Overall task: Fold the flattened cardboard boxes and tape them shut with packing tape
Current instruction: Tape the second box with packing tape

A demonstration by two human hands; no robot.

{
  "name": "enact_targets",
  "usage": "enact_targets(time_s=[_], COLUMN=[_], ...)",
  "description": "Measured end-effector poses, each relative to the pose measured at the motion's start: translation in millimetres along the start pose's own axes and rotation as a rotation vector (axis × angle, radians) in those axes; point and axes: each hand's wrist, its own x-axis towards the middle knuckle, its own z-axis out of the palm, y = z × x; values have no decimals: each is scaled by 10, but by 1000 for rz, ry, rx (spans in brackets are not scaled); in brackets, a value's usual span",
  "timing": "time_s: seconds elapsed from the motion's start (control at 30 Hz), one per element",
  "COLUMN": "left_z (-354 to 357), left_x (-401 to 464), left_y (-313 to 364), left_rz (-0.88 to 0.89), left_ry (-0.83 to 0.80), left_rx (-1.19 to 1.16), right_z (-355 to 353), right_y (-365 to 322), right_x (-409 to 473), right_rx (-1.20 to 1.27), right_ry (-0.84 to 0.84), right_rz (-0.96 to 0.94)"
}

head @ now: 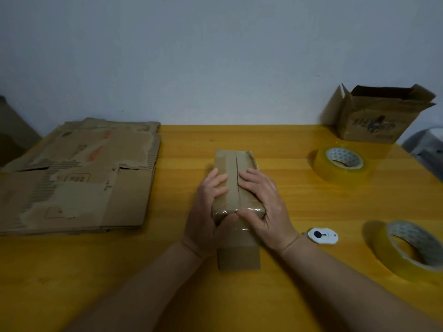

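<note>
Small brown folded cardboard box at the centre of the yellow-orange wooden table, top flaps closed with a seam running away from the camera, clear glossy tape visible over the near top edge and down the near face. Left hand laid on the left flap, fingers straight and close together, pressing flat, thumb wrapped round the near edge of the box. Right hand on the right flap, fingers slightly spread and pressing down, thumb pushing on the taped near edge, tips of both thumbs almost meeting there. Stack of flattened worn brown cardboard boxes lying at the left of the table, well apart from the folded box, surface torn in patches to the corrugation, with faded red and dark print. Opened brown cardboard box with printed side standing at the far right corner against the pale grey wall, flaps up. Roll of clear yellowish packing tape lying flat in front of that box. Second roll of clear yellowish packing tape lying flat near the right edge, closer to the camera. Small white oval cutter with a dark round button between the right wrist and the second roll, just beside the wrist. Grey-white object at the far right edge, only partly in view, kind unclear.
</note>
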Motion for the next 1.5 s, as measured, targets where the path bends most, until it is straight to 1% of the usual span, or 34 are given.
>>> enact_targets(time_s=[0.1,0.17,0.2,0.27,0.3,0.33,0.4,0.43,0.47,0.53,0.57,0.6,0.67,0.77,0.8,0.83,0.9,1.0,1.03,1.13,1.23,1.27,1.3,1.37,1.4,1.43,1.5], left_z=[-129,-260,-338,-481,-532,-559,-505,-434,-361,-161,-62,21,109,89,62,44,8,-33,-39,-52,-80,-99,-120,-177,-205,-231,-304], left_x=[18,28,37,89,125,196,419,547,664,803,814,795,717,674,674,678,691,696,695,690,684,675,654,616,607,594,604], left_y=[-64,-62,-40,98,213,351,625,729,824,949,993,1024,1030,974,953,929,908,905,893,856,835,826,808,775,769,763,780], left_rz=[63,90,77,-48,-152,-264,-422,-486,-550,-700,-752,-767,-712,-653,-642,-630,-605,-578,-572,-545,-517,-492,-455,-316,-231,-161,-78], left_ry=[-149,-275,-361,-506,-506,-423,-130,-66,-102,-346,-478,-580,-696,-729,-743,-756,-783,-803,-807,-823,-828,-833,-834,-828,-841,-875,-953], left_rx=[106,209,247,267,236,176,119,184,289,495,568,640,776,830,834,836,831,833,836,837,836,823,801,737,705,686,677], right_z=[-149,-239,-282,-351,-378,-391,-381,-359,-335,-305,-304,-321,-380,-419,-405,-383,-365,-413,-424,-382,-405,-448,-491,-525,-500,-451,-360], right_y=[59,13,-39,-175,-250,-309,-399,-423,-436,-452,-452,-455,-432,-339,-319,-302,-297,-291,-279,-273,-300,-289,-270,-204,-162,-119,-34], right_x=[-57,-103,-133,-196,-227,-241,-168,-86,8,201,284,357,476,602,621,639,676,715,724,725,788,828,879,983,1025,1060,1102], right_rx=[-56,-64,-51,5,61,134,247,274,311,383,386,359,207,-147,-252,-342,-456,-461,-459,-553,-667,-653,-578,-354,-280,-260,-287], right_ry=[-179,-247,-281,-337,-313,-229,31,128,189,236,236,216,92,-224,-304,-355,-382,-310,-319,-433,-483,-483,-461,-406,-439,-528,-725], right_rz=[-1,27,68,176,236,295,419,467,499,535,550,560,574,567,550,529,472,390,379,410,346,329,337,387,432,483,567])
